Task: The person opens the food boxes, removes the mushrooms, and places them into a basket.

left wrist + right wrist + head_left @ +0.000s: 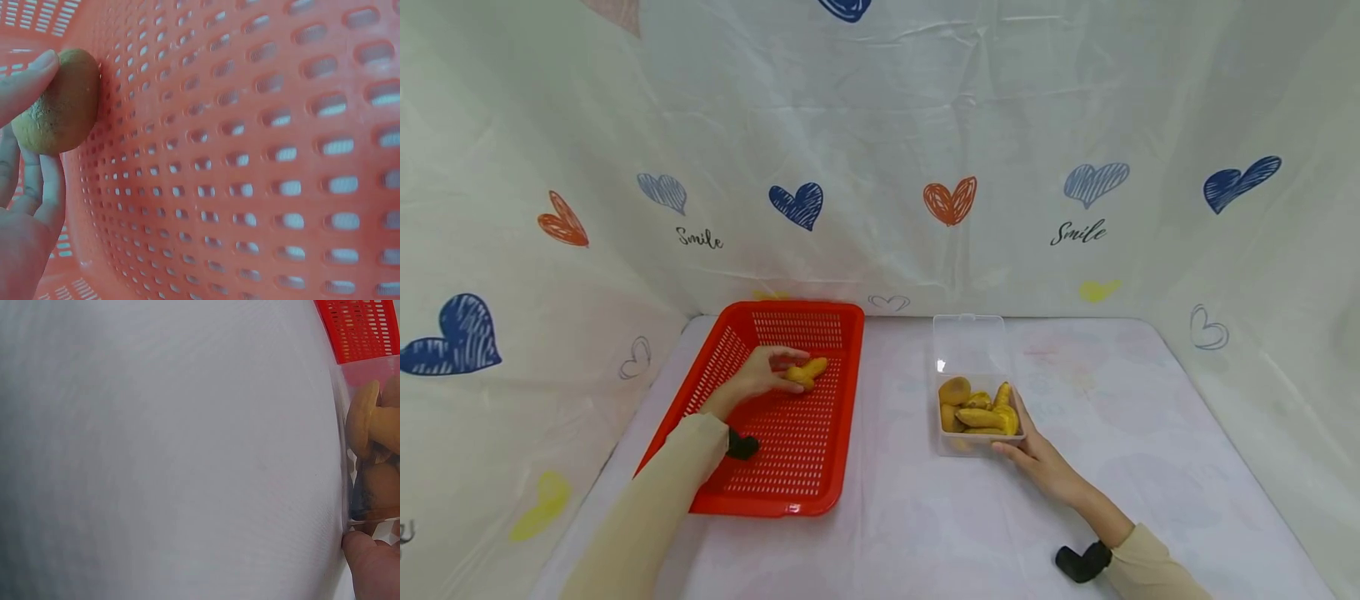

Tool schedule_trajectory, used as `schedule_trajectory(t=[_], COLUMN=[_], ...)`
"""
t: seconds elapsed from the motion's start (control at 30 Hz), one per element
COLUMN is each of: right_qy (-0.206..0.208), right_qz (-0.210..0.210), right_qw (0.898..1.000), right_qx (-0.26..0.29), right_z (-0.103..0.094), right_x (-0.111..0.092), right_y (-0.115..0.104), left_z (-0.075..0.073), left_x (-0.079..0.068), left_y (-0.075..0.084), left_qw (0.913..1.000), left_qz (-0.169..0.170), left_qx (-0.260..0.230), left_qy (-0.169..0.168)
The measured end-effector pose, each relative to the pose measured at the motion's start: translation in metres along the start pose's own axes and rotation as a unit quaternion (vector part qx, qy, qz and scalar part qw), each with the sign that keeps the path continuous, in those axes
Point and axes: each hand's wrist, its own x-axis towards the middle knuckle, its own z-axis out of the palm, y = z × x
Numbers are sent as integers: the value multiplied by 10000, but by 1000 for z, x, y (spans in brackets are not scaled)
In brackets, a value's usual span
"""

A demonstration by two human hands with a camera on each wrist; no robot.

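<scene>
My left hand (765, 372) reaches into a red plastic basket (847, 400) and pinches a yellow-brown mushroom (805, 375) between thumb and fingers. In the left wrist view, the mushroom's rounded brown cap (69, 106) is close against the slotted basket floor. My right hand (1037, 458) grips the near right corner of a small clear plastic box (981, 442), its thumb at the front and its fingers along the right side. Several yellow-brown mushrooms (981, 418) are heaped inside; one mushroom (362, 419) shows its cap and stem through the wall in the right wrist view.
The box's clear lid (970, 342) stands open on its far side. A pale cloth covers the table (902, 517), with the basket on the left and the box right of centre. Behind the table hangs a white curtain (880, 150) printed with hearts.
</scene>
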Motion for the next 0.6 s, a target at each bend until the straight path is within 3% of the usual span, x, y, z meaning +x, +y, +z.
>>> schedule_trajectory(t=[0.27,0.4,0.6], right_qy=[-2,28,32], right_qz=[-9,38,9], right_qw=[10000,10000,10000], right_qx=[-11,-48,-2], right_z=[-1,-2,-1], right_x=[0,0,1], right_y=[3,4,5], left_z=[1,3,3], left_x=[3,6,10], left_y=[0,6,18], left_qw=[9993,9988,9974], left_qz=[-105,8,-107], left_qx=[284,265,236], left_qy=[233,403,670])
